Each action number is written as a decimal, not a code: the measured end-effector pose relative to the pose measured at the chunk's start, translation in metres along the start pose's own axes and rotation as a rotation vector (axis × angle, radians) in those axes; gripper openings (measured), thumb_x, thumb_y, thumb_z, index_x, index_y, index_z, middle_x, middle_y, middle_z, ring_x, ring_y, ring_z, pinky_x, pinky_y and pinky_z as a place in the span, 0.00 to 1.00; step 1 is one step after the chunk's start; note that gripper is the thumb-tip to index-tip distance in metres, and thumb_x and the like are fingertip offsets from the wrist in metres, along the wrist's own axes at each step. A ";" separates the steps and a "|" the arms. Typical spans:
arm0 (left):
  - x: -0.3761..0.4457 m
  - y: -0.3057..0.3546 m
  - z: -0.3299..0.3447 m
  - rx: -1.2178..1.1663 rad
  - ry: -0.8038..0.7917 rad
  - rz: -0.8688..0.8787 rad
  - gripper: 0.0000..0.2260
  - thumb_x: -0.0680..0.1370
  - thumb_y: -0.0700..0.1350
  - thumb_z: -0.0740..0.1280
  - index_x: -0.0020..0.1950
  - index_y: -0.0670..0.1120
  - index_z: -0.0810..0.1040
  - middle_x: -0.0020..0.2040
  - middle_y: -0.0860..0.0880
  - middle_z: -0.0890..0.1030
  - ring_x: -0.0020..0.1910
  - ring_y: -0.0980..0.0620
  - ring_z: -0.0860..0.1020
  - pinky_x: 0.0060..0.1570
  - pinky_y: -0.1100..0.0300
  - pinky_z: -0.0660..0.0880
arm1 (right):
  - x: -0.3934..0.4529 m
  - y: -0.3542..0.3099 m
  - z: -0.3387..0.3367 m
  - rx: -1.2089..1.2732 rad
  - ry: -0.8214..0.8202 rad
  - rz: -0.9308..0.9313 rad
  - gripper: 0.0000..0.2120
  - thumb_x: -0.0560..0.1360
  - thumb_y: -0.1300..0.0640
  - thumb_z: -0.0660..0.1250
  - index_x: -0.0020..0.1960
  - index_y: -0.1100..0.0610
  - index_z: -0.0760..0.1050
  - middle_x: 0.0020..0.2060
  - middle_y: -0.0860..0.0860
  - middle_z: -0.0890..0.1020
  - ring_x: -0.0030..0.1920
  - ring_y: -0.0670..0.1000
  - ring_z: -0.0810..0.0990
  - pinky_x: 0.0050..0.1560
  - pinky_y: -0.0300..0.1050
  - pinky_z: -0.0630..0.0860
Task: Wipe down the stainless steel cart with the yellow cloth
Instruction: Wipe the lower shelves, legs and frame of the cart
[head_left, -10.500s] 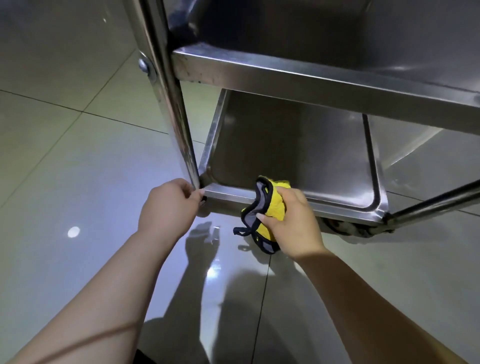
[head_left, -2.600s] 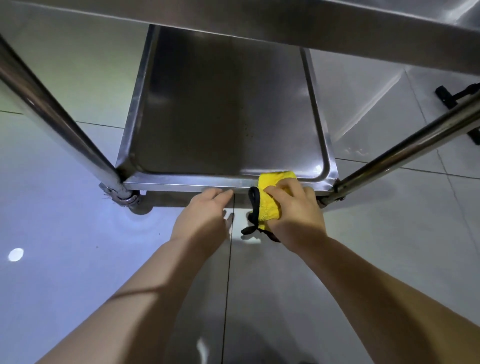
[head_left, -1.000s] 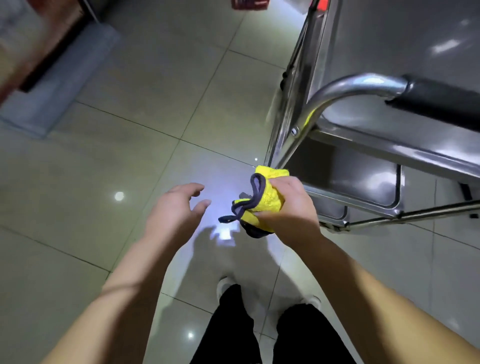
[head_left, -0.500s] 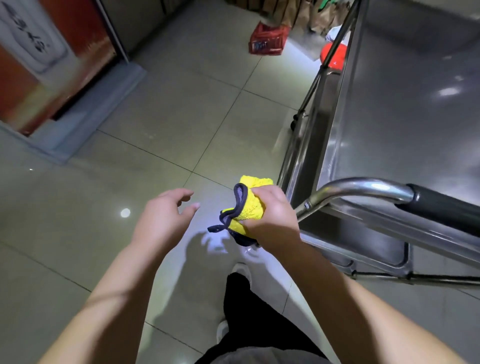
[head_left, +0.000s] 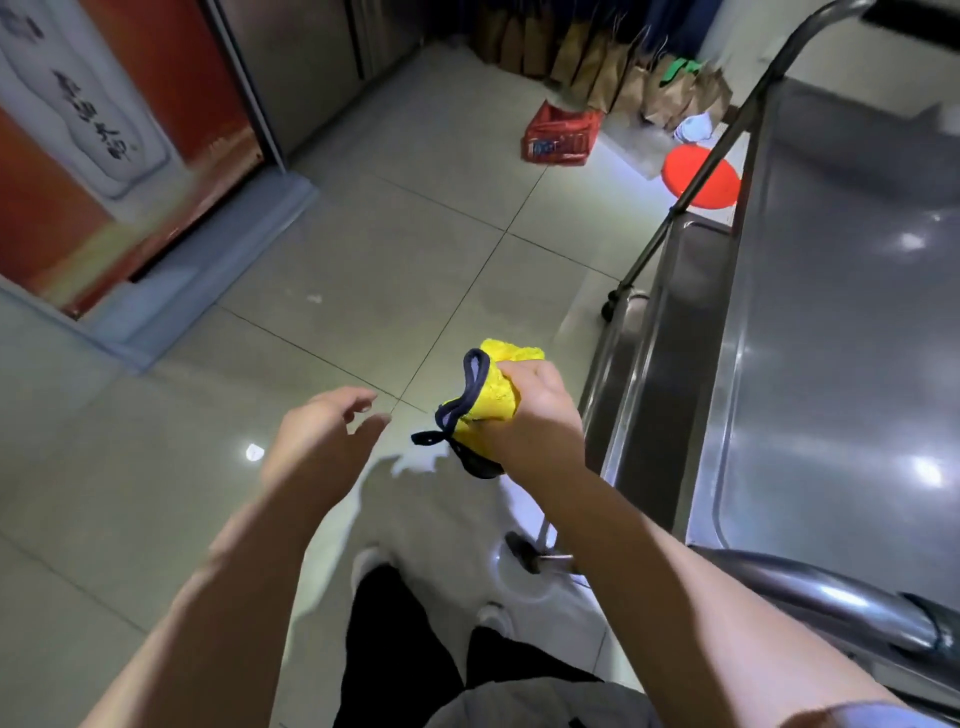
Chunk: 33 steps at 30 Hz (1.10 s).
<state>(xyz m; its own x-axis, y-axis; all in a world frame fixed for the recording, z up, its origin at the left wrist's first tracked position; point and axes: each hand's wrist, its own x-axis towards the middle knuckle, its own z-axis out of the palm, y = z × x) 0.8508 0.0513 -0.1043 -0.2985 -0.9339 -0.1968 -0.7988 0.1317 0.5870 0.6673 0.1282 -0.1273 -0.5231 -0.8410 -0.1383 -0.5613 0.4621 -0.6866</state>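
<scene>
The bunched yellow cloth (head_left: 496, 395) is gripped in the right hand (head_left: 535, 415), at three o'clock of the left hand (head_left: 322, 447), which is held loosely spread, holding nothing, both beside the stainless steel cart (head_left: 831, 364).

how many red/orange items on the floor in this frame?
2: a red basket by the paper bags, and an orange round lid-like thing partly behind the cart frame. Others may be hidden.

Open tiled floor (head_left: 363, 270) lies left of the hands; the stainless steel cart (head_left: 841, 338) walls off the right.
</scene>
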 end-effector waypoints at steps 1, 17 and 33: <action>0.014 0.000 -0.001 0.007 0.005 0.025 0.12 0.75 0.48 0.69 0.57 0.46 0.80 0.53 0.50 0.81 0.50 0.51 0.77 0.49 0.65 0.66 | 0.010 -0.002 0.004 -0.027 0.025 0.001 0.15 0.61 0.41 0.74 0.44 0.38 0.74 0.47 0.39 0.69 0.45 0.45 0.71 0.38 0.37 0.67; 0.233 0.043 -0.038 0.132 -0.267 0.419 0.13 0.76 0.51 0.67 0.59 0.51 0.78 0.53 0.56 0.79 0.52 0.54 0.77 0.55 0.55 0.73 | 0.121 -0.016 -0.018 0.040 0.403 0.355 0.27 0.64 0.54 0.77 0.63 0.49 0.76 0.59 0.47 0.74 0.57 0.49 0.74 0.47 0.39 0.68; 0.374 0.194 0.066 0.274 -0.576 0.654 0.14 0.76 0.51 0.66 0.60 0.50 0.77 0.57 0.53 0.78 0.55 0.52 0.76 0.54 0.58 0.72 | 0.213 0.062 -0.053 0.123 0.468 0.640 0.27 0.66 0.57 0.75 0.64 0.50 0.74 0.60 0.47 0.72 0.58 0.51 0.74 0.45 0.39 0.66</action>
<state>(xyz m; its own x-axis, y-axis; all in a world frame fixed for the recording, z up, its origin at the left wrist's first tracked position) 0.5500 -0.2502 -0.1162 -0.8912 -0.3449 -0.2948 -0.4527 0.7193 0.5269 0.4870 -0.0073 -0.1611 -0.9497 -0.2048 -0.2371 -0.0004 0.7575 -0.6529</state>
